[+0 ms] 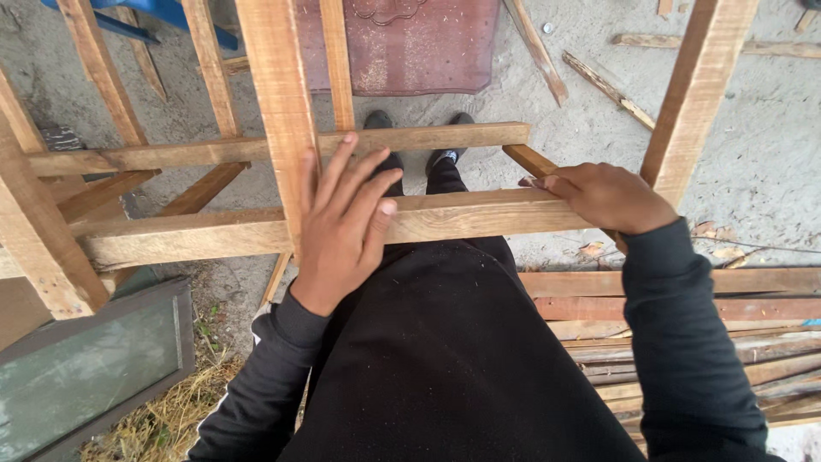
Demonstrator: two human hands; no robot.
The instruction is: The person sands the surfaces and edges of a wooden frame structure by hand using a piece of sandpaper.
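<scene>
**Two hands on a raw timber frame**

A person's left hand (346, 227) lies open and flat where an upright post (278, 103) meets the near rail (479, 214) of a rough wooden frame. The right hand (609, 198) curls over that rail's far end. The lumber looks stiff, heavy and splintery, best grasped at the rails. Below are sandy concrete (770, 154), stacked planks (684, 342) and a framed glass pane (85, 368).

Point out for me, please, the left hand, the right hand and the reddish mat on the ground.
left hand (342, 227), head view, on the back of the hand.
right hand (609, 198), head view, on the knuckles.
reddish mat (428, 47), head view, on its dusty middle.
</scene>
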